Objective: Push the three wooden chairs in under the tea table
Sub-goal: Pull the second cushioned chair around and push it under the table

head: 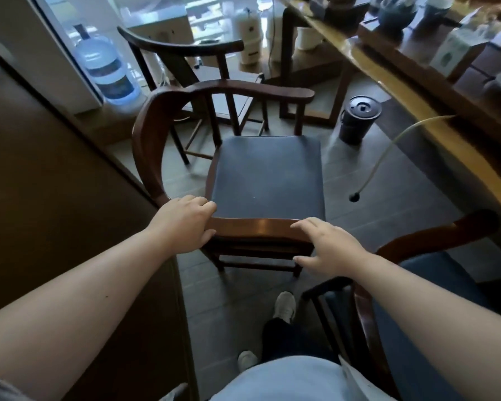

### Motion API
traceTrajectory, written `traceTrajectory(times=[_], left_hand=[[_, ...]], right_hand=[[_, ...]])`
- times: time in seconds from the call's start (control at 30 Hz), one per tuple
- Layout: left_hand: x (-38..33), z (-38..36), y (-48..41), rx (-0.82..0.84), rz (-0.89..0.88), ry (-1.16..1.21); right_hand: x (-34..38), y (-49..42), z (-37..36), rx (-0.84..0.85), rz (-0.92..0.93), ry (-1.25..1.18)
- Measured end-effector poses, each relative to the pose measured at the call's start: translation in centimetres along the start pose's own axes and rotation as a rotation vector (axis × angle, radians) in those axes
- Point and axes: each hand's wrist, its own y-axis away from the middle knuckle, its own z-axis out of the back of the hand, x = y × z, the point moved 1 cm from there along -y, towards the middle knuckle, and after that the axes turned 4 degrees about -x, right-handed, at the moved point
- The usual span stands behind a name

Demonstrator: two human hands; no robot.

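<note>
Here, left hand [182, 224] fingers curled around the middle chair [261, 227] backrest, right hand [327, 247] fingers open, resting there.

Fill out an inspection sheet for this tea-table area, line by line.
Surface: tea table along the right, edge bare.
Job's things: middle chair stands clear of the table; far chair and near chair also out.
Clutter: cups and boxes on the table; black bin on the floor.
Grips: left hand closed on the middle chair's back rail; right hand open, resting on it.
Cables: pale hose hangs from the table.
Surroundings: water jug by the window.
</note>
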Motion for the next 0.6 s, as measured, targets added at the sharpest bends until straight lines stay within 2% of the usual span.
traceTrajectory(times=[0.17, 0.33, 0.6], left_hand=[[3.0, -1.3, -2.5, 0.079, 0.060, -0.001], [4.9, -4.3, -3.4, 0.151, 0.094, -0.026], [6.7, -9.0, -5.5, 0.282, 0.011, -0.082]], right_hand=[[-0.4, -8.0, -1.5, 0.118, 0.071, 0.010], [0.0, -12.2, -4.3, 0.225, 0.096, 0.025], [1.0, -14.7, -8.3, 0.291, 0.088, 0.115]])
